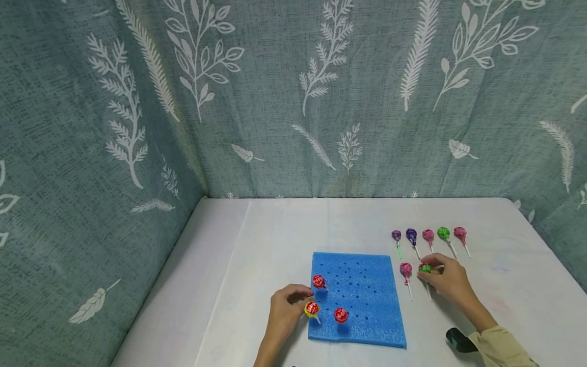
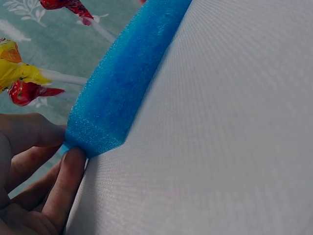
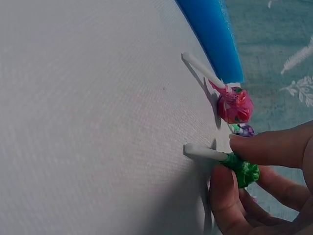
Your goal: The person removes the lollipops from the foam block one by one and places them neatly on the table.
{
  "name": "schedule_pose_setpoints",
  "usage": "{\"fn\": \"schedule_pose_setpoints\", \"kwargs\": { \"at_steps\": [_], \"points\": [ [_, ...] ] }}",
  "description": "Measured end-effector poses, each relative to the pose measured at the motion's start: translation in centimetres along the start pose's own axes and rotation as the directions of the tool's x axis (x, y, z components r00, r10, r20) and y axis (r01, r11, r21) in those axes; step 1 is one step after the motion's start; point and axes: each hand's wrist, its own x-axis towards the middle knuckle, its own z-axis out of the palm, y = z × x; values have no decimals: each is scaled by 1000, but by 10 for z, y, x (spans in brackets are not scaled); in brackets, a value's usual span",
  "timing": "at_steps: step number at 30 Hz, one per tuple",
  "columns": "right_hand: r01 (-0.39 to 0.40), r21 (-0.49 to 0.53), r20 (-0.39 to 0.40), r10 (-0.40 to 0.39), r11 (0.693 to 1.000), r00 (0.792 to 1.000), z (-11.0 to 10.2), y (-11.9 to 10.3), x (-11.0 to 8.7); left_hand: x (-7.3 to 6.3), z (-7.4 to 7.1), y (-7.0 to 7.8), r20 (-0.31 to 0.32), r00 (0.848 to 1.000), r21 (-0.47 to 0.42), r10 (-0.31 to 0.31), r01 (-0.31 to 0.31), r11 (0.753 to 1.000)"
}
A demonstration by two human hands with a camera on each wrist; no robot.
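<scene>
A blue foam board (image 1: 367,326) with rows of small holes lies on the table. Standing in it by their sticks are a red lollipop (image 1: 318,282), a second red lollipop (image 1: 341,315) and a yellow-and-red lollipop (image 1: 312,308). My left hand (image 1: 286,311) pinches the board's left edge beside the yellow one; the left wrist view shows thumb and finger at the foam (image 2: 105,107). Off the board's right side, my right hand (image 1: 447,280) pinches the wrapped head of a green lollipop (image 3: 246,171), its white stick on or just above the table.
Left of the right hand lies a pink lollipop (image 1: 405,270). A row of several lollipops, including a purple one (image 1: 411,235) and a green one (image 1: 443,233), lies farther back. A dark object (image 1: 460,340) sits by the right wrist. Patterned cloth (image 1: 275,102) hangs behind the white table (image 1: 257,244).
</scene>
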Motion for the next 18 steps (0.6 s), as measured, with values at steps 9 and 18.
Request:
{"fn": "schedule_pose_setpoints", "kwargs": {
  "at_steps": [9, 18],
  "points": [
    [5, -37, 19, -4, 999, 1000, -4, -2, 0, 0, 0, -1, -4, 1000, -21, -8, 8, 1000],
    [33, -80, -42, -36, 996, 998, -9, -4, -1, 0, 0, -3, -2, 1000, 6, -9, 9, 1000]
  ]
}}
